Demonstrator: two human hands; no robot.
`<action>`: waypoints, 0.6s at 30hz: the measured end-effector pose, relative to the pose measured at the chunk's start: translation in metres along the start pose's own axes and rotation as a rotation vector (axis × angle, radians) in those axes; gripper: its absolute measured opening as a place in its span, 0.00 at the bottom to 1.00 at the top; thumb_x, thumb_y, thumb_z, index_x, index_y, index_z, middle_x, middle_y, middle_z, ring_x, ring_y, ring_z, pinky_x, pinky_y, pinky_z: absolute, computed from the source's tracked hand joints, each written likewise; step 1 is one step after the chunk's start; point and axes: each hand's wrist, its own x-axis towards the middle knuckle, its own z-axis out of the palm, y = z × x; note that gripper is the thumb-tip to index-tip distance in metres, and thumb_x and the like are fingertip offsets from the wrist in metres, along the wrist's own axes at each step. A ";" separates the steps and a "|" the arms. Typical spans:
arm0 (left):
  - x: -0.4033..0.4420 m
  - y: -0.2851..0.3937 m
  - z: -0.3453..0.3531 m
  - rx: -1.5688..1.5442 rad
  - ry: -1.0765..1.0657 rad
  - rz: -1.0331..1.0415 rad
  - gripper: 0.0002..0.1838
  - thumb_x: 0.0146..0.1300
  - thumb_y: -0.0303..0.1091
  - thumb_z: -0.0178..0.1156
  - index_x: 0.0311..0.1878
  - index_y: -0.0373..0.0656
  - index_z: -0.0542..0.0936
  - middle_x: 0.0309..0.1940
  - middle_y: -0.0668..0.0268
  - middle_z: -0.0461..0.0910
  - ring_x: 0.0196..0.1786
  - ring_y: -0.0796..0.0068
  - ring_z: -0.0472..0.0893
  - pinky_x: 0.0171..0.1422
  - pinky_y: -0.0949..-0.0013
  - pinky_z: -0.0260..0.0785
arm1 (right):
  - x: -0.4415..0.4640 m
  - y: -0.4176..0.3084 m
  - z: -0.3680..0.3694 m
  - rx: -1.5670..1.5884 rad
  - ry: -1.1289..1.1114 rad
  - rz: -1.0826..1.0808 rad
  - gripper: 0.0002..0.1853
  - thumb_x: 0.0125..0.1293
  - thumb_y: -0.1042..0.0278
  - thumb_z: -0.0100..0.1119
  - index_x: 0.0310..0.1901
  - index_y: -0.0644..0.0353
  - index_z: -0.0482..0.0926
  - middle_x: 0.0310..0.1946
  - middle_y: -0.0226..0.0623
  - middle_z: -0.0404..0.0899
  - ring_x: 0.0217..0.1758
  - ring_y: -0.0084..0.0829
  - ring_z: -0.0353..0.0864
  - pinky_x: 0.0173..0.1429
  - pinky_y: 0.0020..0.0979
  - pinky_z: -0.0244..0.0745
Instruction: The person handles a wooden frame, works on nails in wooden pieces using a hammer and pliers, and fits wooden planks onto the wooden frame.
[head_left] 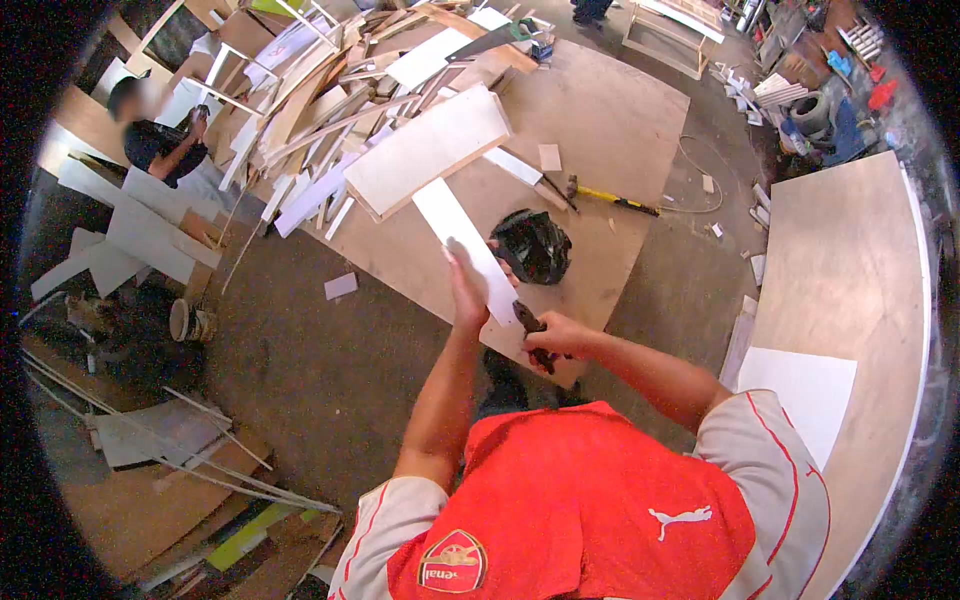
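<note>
Pliers [528,322] sit gripped in the right hand [562,338], at the near end of a white board [482,268]. The left hand [467,290] clasps that board near a black bag [540,248].

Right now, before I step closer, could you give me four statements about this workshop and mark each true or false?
1. The left hand holds a white board. True.
2. The right hand holds the yellow-handled hammer. False: it holds a dark plier-like tool; the hammer lies on the plywood sheet.
3. A black plastic bag sits on the plywood sheet. True.
4. Nobody else is in view. False: another person is at the picture's left.
</note>
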 end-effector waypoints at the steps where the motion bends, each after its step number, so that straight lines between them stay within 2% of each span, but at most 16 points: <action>1: 0.008 0.005 -0.003 0.059 -0.015 -0.005 0.53 0.63 0.82 0.34 0.65 0.38 0.70 0.35 0.54 0.82 0.35 0.55 0.84 0.43 0.50 0.79 | 0.004 -0.003 -0.002 0.048 -0.020 -0.007 0.08 0.62 0.68 0.65 0.35 0.65 0.80 0.26 0.38 0.83 0.27 0.29 0.84 0.32 0.34 0.79; 2: 0.016 0.010 -0.006 0.118 -0.030 -0.010 0.52 0.64 0.81 0.35 0.65 0.37 0.69 0.36 0.53 0.82 0.36 0.54 0.84 0.46 0.50 0.79 | 0.006 -0.006 -0.003 0.096 -0.039 -0.015 0.08 0.62 0.68 0.65 0.35 0.64 0.80 0.26 0.37 0.83 0.28 0.29 0.84 0.32 0.34 0.79; 3: 0.023 0.025 0.000 0.009 0.036 0.006 0.51 0.66 0.80 0.34 0.66 0.37 0.68 0.37 0.53 0.83 0.37 0.55 0.85 0.46 0.51 0.79 | 0.008 -0.008 -0.004 0.146 -0.060 -0.020 0.08 0.62 0.68 0.65 0.35 0.64 0.80 0.26 0.37 0.83 0.28 0.29 0.84 0.33 0.33 0.79; 4: 0.027 0.050 0.014 -0.099 0.102 0.019 0.49 0.67 0.78 0.33 0.66 0.37 0.67 0.37 0.53 0.83 0.38 0.56 0.85 0.47 0.52 0.79 | 0.017 0.000 -0.005 0.094 -0.007 -0.116 0.08 0.62 0.68 0.65 0.35 0.66 0.81 0.26 0.36 0.82 0.28 0.30 0.84 0.34 0.34 0.80; 5: 0.033 0.070 0.021 -0.205 0.168 0.030 0.48 0.69 0.77 0.32 0.67 0.38 0.66 0.38 0.53 0.83 0.39 0.57 0.85 0.47 0.53 0.79 | 0.021 0.000 -0.006 0.090 -0.022 -0.098 0.08 0.62 0.69 0.65 0.36 0.66 0.81 0.27 0.36 0.83 0.29 0.29 0.84 0.34 0.33 0.80; 6: 0.044 0.086 0.013 -0.316 0.046 0.016 0.42 0.72 0.71 0.35 0.69 0.40 0.65 0.40 0.54 0.83 0.42 0.58 0.85 0.49 0.53 0.79 | 0.026 -0.001 -0.007 0.087 -0.039 -0.080 0.09 0.62 0.69 0.65 0.37 0.66 0.81 0.28 0.36 0.83 0.30 0.29 0.84 0.35 0.33 0.79; 9: 0.091 0.089 -0.033 -0.210 -0.133 -0.030 0.37 0.74 0.67 0.39 0.69 0.43 0.65 0.39 0.54 0.82 0.42 0.59 0.84 0.48 0.55 0.79 | 0.032 -0.014 -0.004 0.220 -0.146 -0.103 0.11 0.62 0.67 0.67 0.42 0.65 0.80 0.32 0.37 0.83 0.33 0.30 0.84 0.38 0.33 0.79; 10: 0.098 0.088 -0.032 -0.210 -0.161 -0.013 0.31 0.76 0.62 0.44 0.66 0.46 0.67 0.35 0.58 0.80 0.40 0.60 0.84 0.45 0.56 0.79 | 0.034 -0.017 -0.003 0.289 -0.192 -0.124 0.12 0.62 0.67 0.68 0.43 0.64 0.80 0.33 0.38 0.83 0.34 0.30 0.84 0.40 0.33 0.79; 13: 0.113 0.089 -0.033 -0.151 -0.126 -0.075 0.24 0.76 0.57 0.47 0.62 0.47 0.69 0.32 0.60 0.78 0.39 0.61 0.83 0.46 0.55 0.78 | 0.042 0.000 0.008 0.535 -0.207 -0.120 0.14 0.63 0.63 0.67 0.43 0.62 0.79 0.35 0.38 0.83 0.36 0.33 0.84 0.44 0.35 0.79; 14: 0.114 0.088 -0.026 -0.173 -0.055 -0.071 0.22 0.76 0.55 0.48 0.60 0.48 0.70 0.32 0.61 0.78 0.37 0.62 0.82 0.46 0.55 0.77 | 0.045 0.004 0.009 0.615 -0.215 -0.120 0.14 0.63 0.61 0.67 0.43 0.62 0.79 0.36 0.38 0.83 0.36 0.33 0.83 0.46 0.36 0.79; 16: 0.108 0.097 0.011 -0.217 0.096 -0.058 0.18 0.77 0.51 0.49 0.58 0.49 0.71 0.31 0.61 0.77 0.35 0.63 0.80 0.46 0.55 0.76 | 0.038 -0.007 0.006 0.751 -0.279 -0.067 0.14 0.62 0.64 0.66 0.46 0.58 0.77 0.38 0.33 0.81 0.37 0.30 0.80 0.41 0.32 0.76; 17: 0.113 0.095 0.007 -0.258 0.002 -0.041 0.18 0.76 0.51 0.50 0.56 0.48 0.72 0.30 0.61 0.76 0.34 0.64 0.78 0.45 0.55 0.74 | 0.035 -0.009 0.004 0.818 -0.314 -0.036 0.15 0.61 0.65 0.65 0.48 0.56 0.75 0.39 0.31 0.80 0.37 0.28 0.79 0.39 0.29 0.75; 18: 0.118 0.091 -0.001 -0.300 -0.087 -0.025 0.18 0.76 0.52 0.50 0.55 0.48 0.73 0.30 0.61 0.76 0.33 0.64 0.77 0.45 0.55 0.73 | 0.044 0.008 0.001 0.747 -0.267 -0.122 0.14 0.61 0.64 0.66 0.46 0.56 0.76 0.37 0.31 0.80 0.35 0.28 0.78 0.38 0.29 0.74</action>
